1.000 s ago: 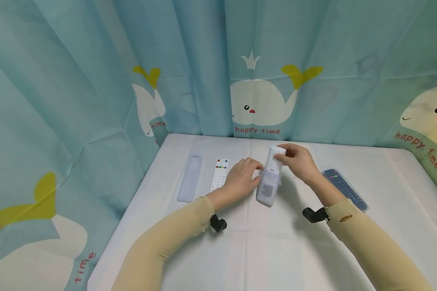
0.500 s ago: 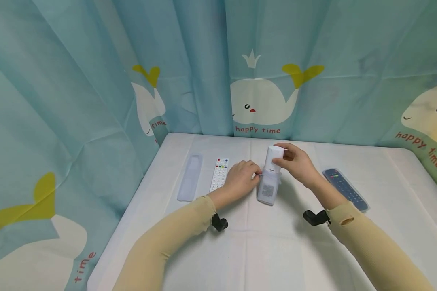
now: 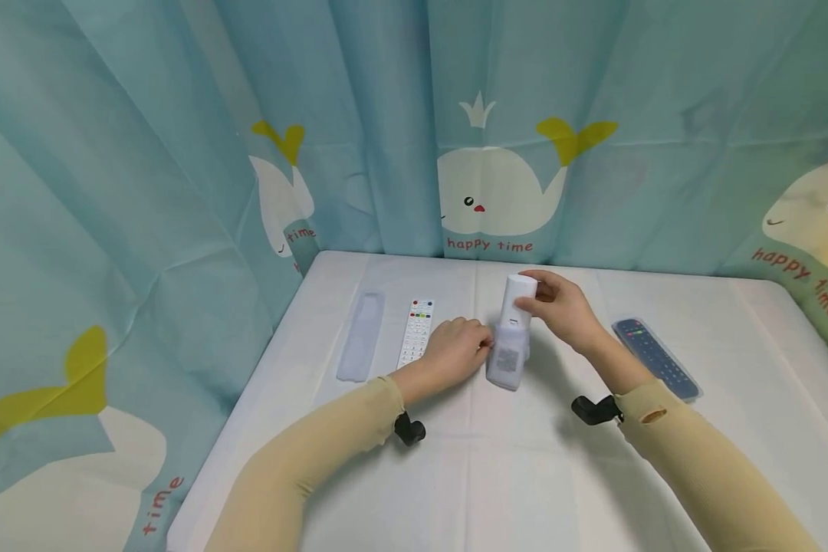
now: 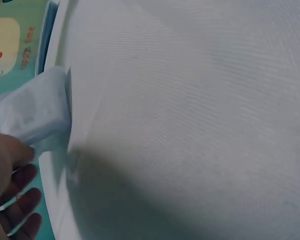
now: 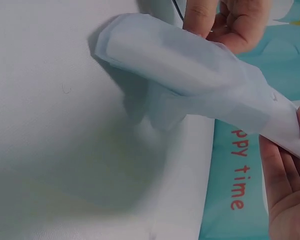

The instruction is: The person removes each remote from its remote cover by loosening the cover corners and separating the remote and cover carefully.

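Note:
A white remote control (image 3: 519, 297) stands tilted with its lower part inside a translucent protective cover (image 3: 508, 354). A grey square label shows through the cover. My right hand (image 3: 561, 308) grips the bare upper end of the remote, thumb on the near face and fingers behind. At the cover's left edge, my left hand (image 3: 461, 346) pinches the film with curled fingers. From the right wrist view, the cover (image 5: 155, 55) bunches into a loose flap below the remote, and my left hand (image 5: 227, 22) is at its edge.
Left of my hands lie a white remote with colored buttons (image 3: 417, 330) and a flat translucent cover (image 3: 361, 337). A dark remote in a clear cover (image 3: 655, 358) lies to the right. A whale-print curtain (image 3: 379, 138) hangs behind the white table (image 3: 414, 491).
My left hand has shifted slightly down along the cover's edge. The remote has tipped a little more upright, with my right hand keeping its grip.

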The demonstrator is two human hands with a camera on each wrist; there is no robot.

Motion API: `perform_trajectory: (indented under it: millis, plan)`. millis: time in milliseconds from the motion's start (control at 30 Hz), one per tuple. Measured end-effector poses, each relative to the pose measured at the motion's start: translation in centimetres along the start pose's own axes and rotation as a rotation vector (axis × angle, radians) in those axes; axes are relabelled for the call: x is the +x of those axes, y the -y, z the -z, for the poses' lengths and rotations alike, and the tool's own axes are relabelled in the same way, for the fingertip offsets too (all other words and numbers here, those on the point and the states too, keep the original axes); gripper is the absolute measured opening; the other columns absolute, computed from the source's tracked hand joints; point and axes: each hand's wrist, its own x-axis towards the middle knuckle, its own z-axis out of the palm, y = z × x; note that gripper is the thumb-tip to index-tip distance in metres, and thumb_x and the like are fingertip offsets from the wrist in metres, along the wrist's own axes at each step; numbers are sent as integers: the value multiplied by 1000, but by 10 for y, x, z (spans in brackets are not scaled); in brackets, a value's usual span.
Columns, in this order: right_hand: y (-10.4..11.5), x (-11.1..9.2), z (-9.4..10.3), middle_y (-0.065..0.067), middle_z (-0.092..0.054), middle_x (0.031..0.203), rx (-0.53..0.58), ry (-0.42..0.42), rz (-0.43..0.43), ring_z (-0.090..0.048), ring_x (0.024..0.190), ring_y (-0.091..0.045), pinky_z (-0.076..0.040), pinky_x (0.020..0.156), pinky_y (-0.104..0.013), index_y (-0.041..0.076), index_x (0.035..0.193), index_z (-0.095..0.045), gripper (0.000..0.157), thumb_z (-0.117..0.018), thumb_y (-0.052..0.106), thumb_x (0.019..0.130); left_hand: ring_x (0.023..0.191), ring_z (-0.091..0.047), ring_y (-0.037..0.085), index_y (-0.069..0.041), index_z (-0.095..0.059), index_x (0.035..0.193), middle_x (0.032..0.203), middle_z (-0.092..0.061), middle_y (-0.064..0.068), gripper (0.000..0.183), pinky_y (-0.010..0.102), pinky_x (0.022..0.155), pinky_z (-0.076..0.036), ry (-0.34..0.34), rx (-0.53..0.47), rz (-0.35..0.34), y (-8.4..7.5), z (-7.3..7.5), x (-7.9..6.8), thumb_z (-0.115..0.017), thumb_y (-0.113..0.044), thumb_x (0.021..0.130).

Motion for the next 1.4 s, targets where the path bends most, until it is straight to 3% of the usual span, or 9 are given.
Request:
perform_trajectory:
  millis: [167,267,467,700,933,1200,1400]
  plan:
    - [-1,1,-1,-22,-63,125,-7,-8,-14,-62,105,-23,-55,78,-21,3,148,-51,56,-73,15,97,89,-58,12,-17,-68,110,104,-63,-6,16,27,72,-47,-141,-53,-44,4,-4,-3,-68,-25,96]
    - [-1,1,-1,-22,-63,125,-19,-19,-18,-62,106,-24,-56,77,-21,2,149,-50,58,-73,16,97,94,-58,12,-18,-67,113,109,-61,-5,18,26,78,-49,-216,-66,-111,0,-2,-1,-69,-24,97]
    - [2,1,-3,-24,-65,123,-48,-45,-30,-63,106,-29,-58,75,-22,1,149,-49,59,-73,18,97,91,-56,13,-28,-75,119,110,-62,-4,20,24,75,-47,-233,30,-291,-16,5,11,-68,-29,100]
    - [3,3,-5,-24,-65,126,-74,-54,-40,-63,110,-32,-57,74,-22,2,148,-51,57,-73,18,97,84,-54,14,-30,-80,105,101,-62,-6,11,26,70,-45,-325,118,-346,-26,-2,16,-72,-29,98]
    - [0,0,-5,-25,-64,120,-39,-60,-43,-62,104,-27,-58,73,-22,0,148,-50,56,-71,13,98,86,-54,13,-28,-80,103,97,-61,-7,10,25,70,-44,-276,77,-361,-31,-11,6,-71,-28,99]
    - [-4,-4,-11,-27,-58,132,95,-81,-129,-59,109,-24,-57,81,-23,-3,149,-41,62,-69,21,100,85,-57,12,-27,-79,109,98,-62,-6,14,24,68,-46,-268,4,-326,-29,-13,5,-73,-24,97]
    - [-3,-7,-10,-27,-56,134,140,-28,-169,-60,105,-16,-56,82,-28,-1,152,-34,65,-68,20,100,93,-60,11,-25,-75,123,108,-65,-5,24,22,74,-48,-184,-56,-287,-27,-8,2,-67,-22,101]
